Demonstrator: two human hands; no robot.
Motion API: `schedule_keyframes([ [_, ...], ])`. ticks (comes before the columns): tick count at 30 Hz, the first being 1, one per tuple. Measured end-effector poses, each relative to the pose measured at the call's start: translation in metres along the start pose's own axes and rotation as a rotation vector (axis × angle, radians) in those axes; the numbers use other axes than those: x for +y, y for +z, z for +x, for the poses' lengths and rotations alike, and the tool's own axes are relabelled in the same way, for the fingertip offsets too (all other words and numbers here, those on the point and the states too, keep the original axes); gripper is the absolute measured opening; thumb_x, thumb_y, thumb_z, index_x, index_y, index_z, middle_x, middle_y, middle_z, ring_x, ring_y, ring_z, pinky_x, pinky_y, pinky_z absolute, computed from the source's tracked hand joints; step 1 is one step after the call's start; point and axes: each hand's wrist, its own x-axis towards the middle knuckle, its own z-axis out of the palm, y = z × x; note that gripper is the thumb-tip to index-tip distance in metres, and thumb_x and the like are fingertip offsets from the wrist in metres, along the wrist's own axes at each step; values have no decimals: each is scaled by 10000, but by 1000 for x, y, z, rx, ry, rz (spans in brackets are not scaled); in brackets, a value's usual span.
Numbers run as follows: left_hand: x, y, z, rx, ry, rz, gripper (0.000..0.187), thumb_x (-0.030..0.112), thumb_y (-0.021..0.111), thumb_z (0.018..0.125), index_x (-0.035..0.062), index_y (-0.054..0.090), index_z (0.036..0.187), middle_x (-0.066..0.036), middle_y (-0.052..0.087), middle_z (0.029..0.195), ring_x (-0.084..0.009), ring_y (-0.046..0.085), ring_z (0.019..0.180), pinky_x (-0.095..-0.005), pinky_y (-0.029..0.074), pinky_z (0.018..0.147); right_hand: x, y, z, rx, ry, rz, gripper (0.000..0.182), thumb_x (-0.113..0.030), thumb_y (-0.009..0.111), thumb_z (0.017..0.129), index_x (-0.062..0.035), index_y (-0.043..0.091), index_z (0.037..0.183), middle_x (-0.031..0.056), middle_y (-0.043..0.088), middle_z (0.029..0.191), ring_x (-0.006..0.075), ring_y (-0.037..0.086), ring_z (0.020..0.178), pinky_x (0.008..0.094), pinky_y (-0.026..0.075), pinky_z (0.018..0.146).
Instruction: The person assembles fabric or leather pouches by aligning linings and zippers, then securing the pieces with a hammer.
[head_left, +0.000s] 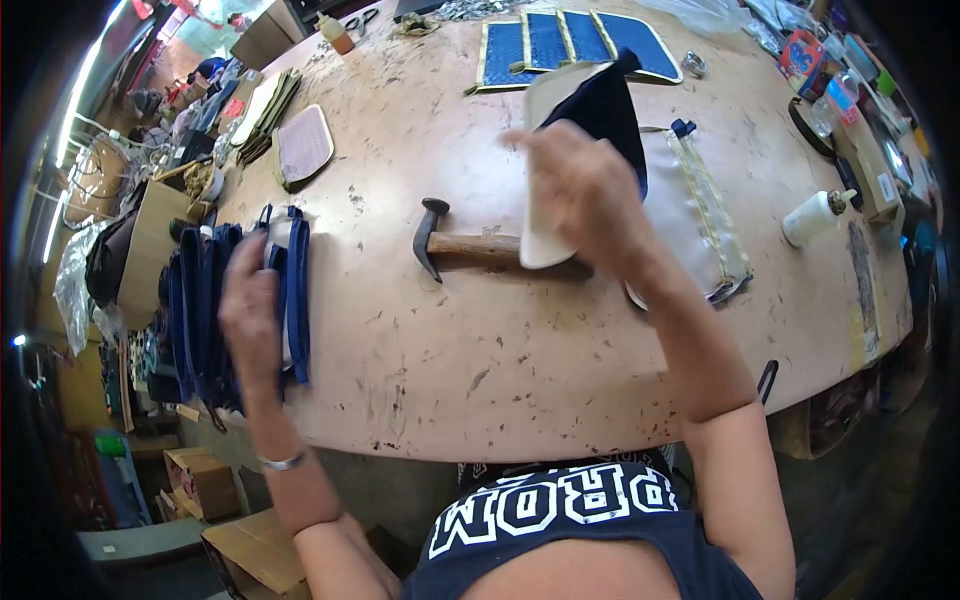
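Observation:
My right hand (588, 195) is closed on a floppy panel (545, 235), white on one side with a navy face, raised over the table. Beneath it lies a claw hammer (470, 244) with a wooden handle, partly covered by the panel. My left hand (250, 310) is at a row of navy fabric pieces (200, 310) standing on edge at the table's left side. Its fingers are blurred, so I cannot see whether they grip one. Right of the raised panel, a white panel with yellowish edging (690, 215) lies flat.
Several blue panels with pale trim (575, 45) overlap at the back. A pinkish panel (304, 145) lies back left, near a green-edged stack (268, 115). A white squeeze bottle (815, 218) and a box (880, 175) are at the right. An amber bottle (335, 35) stands at the far edge.

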Motion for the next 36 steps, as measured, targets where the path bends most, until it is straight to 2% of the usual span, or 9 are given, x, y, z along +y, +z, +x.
schedule_keyframes([
  [4,70,66,-27,-302,-88,-603,578,321,525,866,37,349,1338,-132,408,1330,-215,472,1133,-296,448,858,-70,15,-19,-213,-294,62,216,-62,529,727,-54,559,941,69,508,800,190,547,693,322,396,652],
  [5,68,78,-25,-215,111,-512,566,253,539,857,42,339,1343,-159,422,1309,-227,519,1065,-303,470,820,-79,19,-28,-289,-320,87,221,-73,530,729,-53,555,948,68,508,800,191,547,700,327,403,659],
  [10,63,88,-34,-145,-190,-332,513,-96,427,795,45,413,1288,-128,550,1157,-119,607,788,-199,506,596,-86,31,-42,-544,-382,247,330,-79,559,709,-81,528,1038,74,545,810,220,574,763,350,437,716],
  [14,50,83,-44,-291,-60,-226,355,-67,448,782,16,563,1107,-97,549,1189,-205,569,998,-297,494,751,-79,41,-47,-700,-231,477,455,-17,537,701,-99,468,1143,118,578,833,299,586,767,385,454,689],
  [16,41,83,-49,-330,114,-111,328,-86,437,737,19,603,1000,-93,542,1202,-265,545,1052,-344,465,832,-84,23,-20,-1079,203,583,404,40,457,791,-72,414,1177,156,579,914,320,575,881,382,456,794],
  [18,33,85,-50,-305,332,-9,373,-146,405,649,41,624,885,-93,530,1216,-346,538,1051,-383,426,899,-72,39,-34,-847,155,840,410,61,422,789,-61,386,1178,174,580,990,307,569,980,381,439,869],
  [26,6,84,-57,137,-53,-530,220,-165,351,721,21,462,683,-111,569,1116,-147,505,1026,-233,390,866,-55,35,-25,-939,137,873,240,-32,530,791,-31,538,1031,95,611,962,233,582,951,383,345,973],
  [31,7,68,-56,47,-62,-403,215,-137,369,747,3,528,708,-113,602,1050,-208,494,1087,-279,374,918,-52,50,-35,-680,-110,794,134,-56,584,791,-28,546,917,97,585,839,258,555,780,383,388,828],
  [36,16,44,-51,-280,61,-388,173,17,431,771,33,600,801,-109,631,994,-299,421,1172,-420,298,995,-55,43,-32,-732,30,843,148,-77,580,801,-9,538,926,88,565,818,230,544,761,319,430,699],
])
